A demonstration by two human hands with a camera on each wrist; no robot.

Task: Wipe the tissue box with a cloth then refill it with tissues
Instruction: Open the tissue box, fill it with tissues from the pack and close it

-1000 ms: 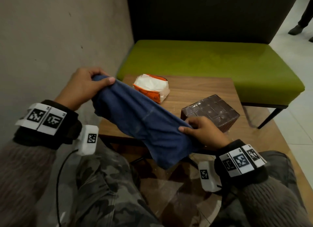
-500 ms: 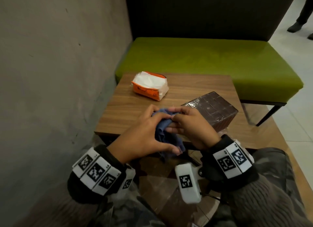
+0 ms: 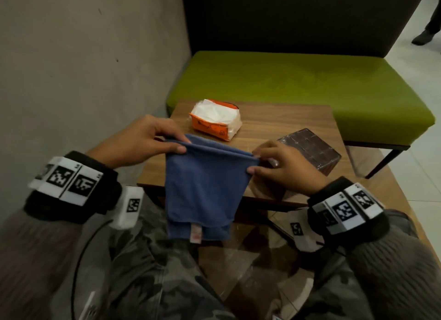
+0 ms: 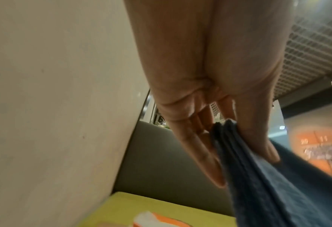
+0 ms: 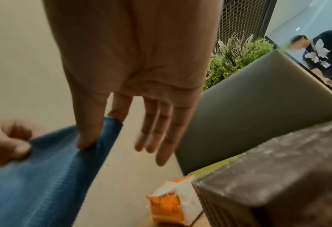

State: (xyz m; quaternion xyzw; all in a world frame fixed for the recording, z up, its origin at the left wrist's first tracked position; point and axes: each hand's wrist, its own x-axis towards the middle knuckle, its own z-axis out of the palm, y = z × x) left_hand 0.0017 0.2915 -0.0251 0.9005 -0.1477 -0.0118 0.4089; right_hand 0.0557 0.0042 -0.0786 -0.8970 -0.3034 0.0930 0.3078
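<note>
A folded blue cloth hangs in the air over the near edge of the wooden table. My left hand pinches its top left corner. My right hand pinches the top right corner between thumb and forefinger, its other fingers straight. A dark brown cube tissue box stands on the table just behind my right hand, also close in the right wrist view. An orange and white pack of tissues lies at the table's far left.
A green bench seat with a dark backrest runs behind the table. A grey wall closes the left side. My legs in camouflage trousers sit under the near edge. A person stands far right in the right wrist view.
The cloth went from a long stretched strip to a bunch between both hands, and now hangs folded flat, held taut by its two top corners.
</note>
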